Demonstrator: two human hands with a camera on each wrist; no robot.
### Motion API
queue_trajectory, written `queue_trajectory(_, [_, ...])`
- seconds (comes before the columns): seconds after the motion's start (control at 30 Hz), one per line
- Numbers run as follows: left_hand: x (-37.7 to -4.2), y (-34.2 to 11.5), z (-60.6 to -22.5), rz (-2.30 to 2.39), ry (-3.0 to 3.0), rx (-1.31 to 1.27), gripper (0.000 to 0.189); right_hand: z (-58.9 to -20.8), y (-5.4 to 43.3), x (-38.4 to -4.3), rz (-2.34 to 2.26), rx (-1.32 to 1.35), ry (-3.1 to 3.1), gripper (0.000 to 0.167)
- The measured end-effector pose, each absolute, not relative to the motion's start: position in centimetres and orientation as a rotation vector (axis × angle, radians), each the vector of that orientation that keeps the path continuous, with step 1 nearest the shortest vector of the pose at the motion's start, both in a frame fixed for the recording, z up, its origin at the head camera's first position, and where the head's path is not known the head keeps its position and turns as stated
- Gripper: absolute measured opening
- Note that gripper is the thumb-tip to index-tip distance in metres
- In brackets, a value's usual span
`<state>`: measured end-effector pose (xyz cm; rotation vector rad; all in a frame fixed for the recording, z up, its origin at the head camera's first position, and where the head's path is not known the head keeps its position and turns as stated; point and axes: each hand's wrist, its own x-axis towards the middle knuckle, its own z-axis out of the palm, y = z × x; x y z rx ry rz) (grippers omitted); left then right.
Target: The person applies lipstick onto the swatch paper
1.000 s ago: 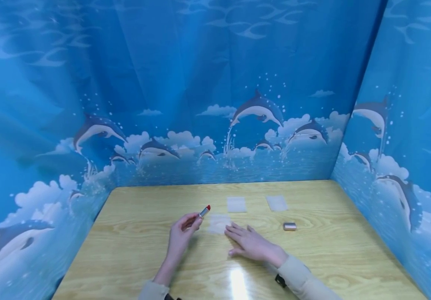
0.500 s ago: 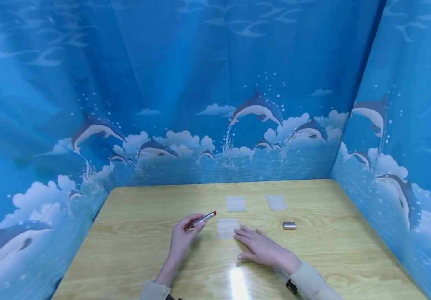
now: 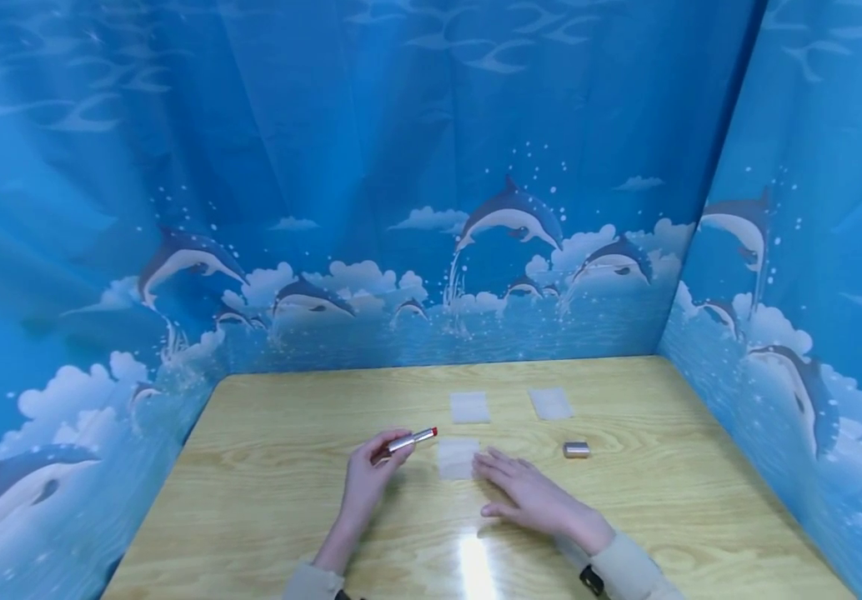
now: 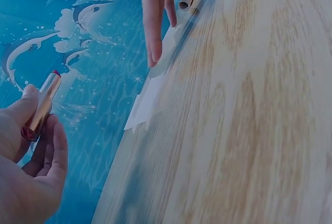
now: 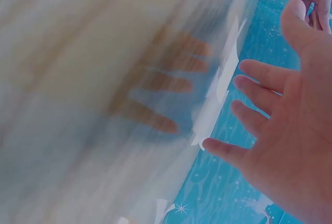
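My left hand [image 3: 368, 475] pinches an uncapped lipstick [image 3: 412, 441] between thumb and fingers, its red tip pointing right; in the left wrist view the lipstick [image 4: 43, 105] tilts upward, raised off the table. Just right of it a thin white square sheet [image 3: 455, 460] lies flat on the tabletop. Beside that sheet's right edge is my right hand [image 3: 532, 494], palm down, holding nothing. Its fingers [image 5: 259, 97] are extended and spread in the right wrist view, apart from their reflections on the tabletop. The metallic lipstick cap [image 3: 576, 450] lies on its side farther right.
Two more white squares, one sheet [image 3: 469, 407] behind the nearest and another sheet [image 3: 550, 404] to its right, lie toward the back of the wood-grain table [image 3: 266, 500]. A blue dolphin-print curtain [image 3: 371, 250] rises along the back and sides.
The lipstick has swung from pointing upward to lying nearer level, its tip moving right and down. My right hand has shifted right, and the nearest sheet now lies farther right.
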<state>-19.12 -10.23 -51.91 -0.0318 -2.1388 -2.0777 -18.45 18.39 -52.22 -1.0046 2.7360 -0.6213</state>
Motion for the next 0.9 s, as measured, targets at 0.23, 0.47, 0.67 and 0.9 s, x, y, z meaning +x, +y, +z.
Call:
queue_trajectory(0.23, [-19.3,-10.0,-51.9,-2.076,-2.124,-0.050,0.028,-52.6,18.5,-17.9,-0.546,-1.028,2.735,0.071])
queue_trajectory(0.47, [-19.7,-9.3,-51.6,-2.052,-2.137,-0.062,0.030,-51.9,18.8,-17.4,-0.475,-1.051,2.731,0.071])
queue_trajectory(0.67, [-20.2,-8.6,-51.1,-2.076,-2.142,-0.050,0.032,-51.6,18.9,-17.2,-0.415,-1.082,2.711,0.076])
queue_trajectory(0.9, [-20.7,-7.7,-50.7,-2.110,-2.131,-0.044,0.032,-51.7,19.0,-17.1,-0.443,-1.060,2.700,0.077])
